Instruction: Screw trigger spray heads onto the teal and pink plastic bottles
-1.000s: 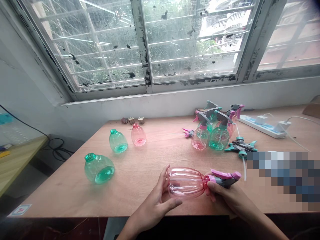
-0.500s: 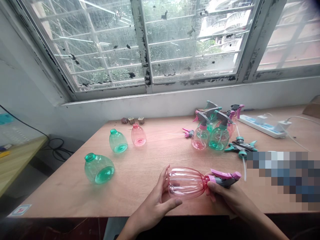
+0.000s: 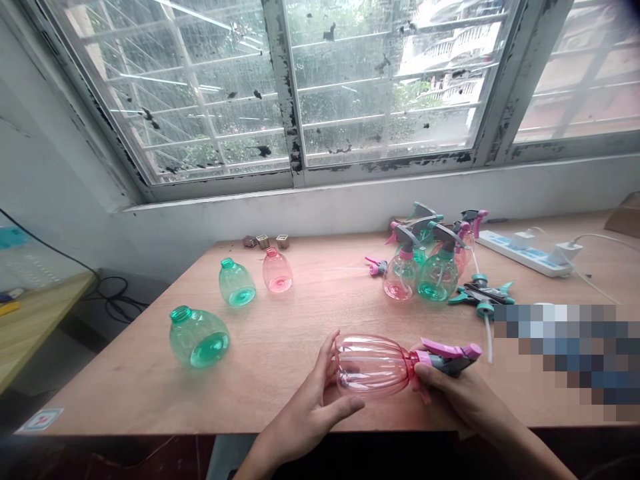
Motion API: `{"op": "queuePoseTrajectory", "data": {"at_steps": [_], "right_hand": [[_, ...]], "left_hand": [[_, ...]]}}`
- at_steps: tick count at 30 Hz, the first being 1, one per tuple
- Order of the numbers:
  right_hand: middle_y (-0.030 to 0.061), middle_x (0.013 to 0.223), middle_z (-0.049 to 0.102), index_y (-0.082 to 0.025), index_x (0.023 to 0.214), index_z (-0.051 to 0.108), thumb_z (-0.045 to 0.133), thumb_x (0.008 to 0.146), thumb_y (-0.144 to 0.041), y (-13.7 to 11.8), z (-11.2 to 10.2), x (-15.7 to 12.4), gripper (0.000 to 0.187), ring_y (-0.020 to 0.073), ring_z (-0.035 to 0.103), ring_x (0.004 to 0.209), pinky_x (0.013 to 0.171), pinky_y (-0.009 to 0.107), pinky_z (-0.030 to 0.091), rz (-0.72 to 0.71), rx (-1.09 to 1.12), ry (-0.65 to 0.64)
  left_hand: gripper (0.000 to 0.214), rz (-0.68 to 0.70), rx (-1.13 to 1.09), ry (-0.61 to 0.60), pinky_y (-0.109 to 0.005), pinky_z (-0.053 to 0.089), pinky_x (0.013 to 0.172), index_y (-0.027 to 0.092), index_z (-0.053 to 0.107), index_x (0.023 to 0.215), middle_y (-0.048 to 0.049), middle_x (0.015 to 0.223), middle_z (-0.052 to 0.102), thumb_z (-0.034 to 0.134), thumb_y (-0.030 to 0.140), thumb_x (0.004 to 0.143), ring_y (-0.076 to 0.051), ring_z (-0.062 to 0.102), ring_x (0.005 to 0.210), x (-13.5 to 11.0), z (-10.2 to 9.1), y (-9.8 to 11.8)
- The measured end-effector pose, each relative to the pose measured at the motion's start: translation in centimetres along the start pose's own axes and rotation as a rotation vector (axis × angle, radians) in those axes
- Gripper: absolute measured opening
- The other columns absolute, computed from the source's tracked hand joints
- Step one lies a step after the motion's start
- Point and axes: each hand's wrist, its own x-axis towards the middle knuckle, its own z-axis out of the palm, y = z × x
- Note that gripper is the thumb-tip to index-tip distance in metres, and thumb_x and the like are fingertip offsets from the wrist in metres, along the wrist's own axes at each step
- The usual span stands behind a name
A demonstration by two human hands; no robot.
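Note:
A clear pink spray bottle point(image 3: 373, 363) lies sideways just above the near part of the table, its base to the left. My left hand point(image 3: 315, 393) cups that base, fingers behind it and thumb stretched out below. At the other end, my right hand point(image 3: 445, 390) grips the neck, where the pink collar of the grey-and-pink spray head point(image 3: 453, 357) meets the bottle. Some of the right fingers are hidden under the neck. Two open green bottles point(image 3: 199, 338) point(image 3: 237, 283) and an open pink bottle point(image 3: 277, 271) stand on the left without spray heads.
Several spray bottles with heads fitted, one green point(image 3: 438, 275), cluster at the back right. Near them lie a pink spray head point(image 3: 377, 267) and teal spray heads point(image 3: 483, 293). A white power strip point(image 3: 525, 253) lies behind. Small blocks point(image 3: 263, 241) sit by the wall.

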Motion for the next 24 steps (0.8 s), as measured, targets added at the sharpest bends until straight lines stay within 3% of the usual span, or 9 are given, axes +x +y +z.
{"op": "queuePoseTrajectory", "data": {"at_steps": [5, 11, 16, 19, 24], "right_hand": [[0.0038, 0.067, 0.066, -0.019, 0.072, 0.070, 0.066, 0.090, -0.063, -0.3, 0.2, 0.0, 0.048, 0.0230, 0.059, 0.071, 0.074, 0.035, 0.043, -0.014, 0.023, -0.010], [0.0032, 0.067, 0.064, -0.019, 0.073, 0.070, 0.064, 0.093, -0.060, 0.1, -0.1, 0.0, 0.046, 0.0229, 0.058, 0.072, 0.075, 0.035, 0.041, 0.006, -0.001, -0.014], [0.0029, 0.067, 0.064, -0.019, 0.073, 0.071, 0.063, 0.095, -0.057, 0.4, -0.2, 0.0, 0.045, 0.0227, 0.058, 0.074, 0.077, 0.035, 0.040, -0.023, 0.006, -0.026], [0.0028, 0.067, 0.065, -0.018, 0.075, 0.071, 0.062, 0.095, -0.057, 0.5, -0.3, 0.1, 0.045, 0.0225, 0.059, 0.072, 0.076, 0.034, 0.040, -0.036, 0.009, -0.052], [0.0031, 0.068, 0.065, -0.019, 0.074, 0.070, 0.062, 0.095, -0.059, 0.8, -0.4, 0.2, 0.046, 0.0232, 0.059, 0.074, 0.078, 0.035, 0.041, -0.029, 0.001, -0.059]], "left_hand": [[0.106, 0.018, -0.052, 0.020, -0.046, 0.023, 0.128, 0.028, 0.000, 0.165, -0.0111, 0.172, 0.019, 0.075, 0.033, 0.090, -0.031, 0.028, 0.155, 0.1, 0.1, -0.2], [0.107, -0.002, -0.104, -0.015, -0.047, 0.020, 0.129, 0.023, 0.003, 0.165, -0.0145, 0.169, 0.029, 0.078, 0.033, 0.089, -0.031, 0.028, 0.156, 0.2, 0.0, -0.9], [0.104, 0.044, -0.077, 0.003, -0.047, 0.023, 0.129, 0.033, 0.007, 0.165, -0.0060, 0.175, 0.015, 0.077, 0.029, 0.089, -0.031, 0.029, 0.155, 0.3, -0.2, -1.4], [0.103, 0.068, -0.039, 0.015, -0.046, 0.026, 0.127, 0.039, 0.006, 0.164, -0.0039, 0.172, 0.022, 0.076, 0.026, 0.090, -0.030, 0.034, 0.152, 0.4, -0.2, -1.4], [0.106, 0.076, -0.033, -0.004, -0.044, 0.028, 0.125, 0.036, -0.001, 0.165, -0.0077, 0.161, 0.042, 0.075, 0.026, 0.091, -0.028, 0.041, 0.148, 0.3, 0.0, -1.1]]}}
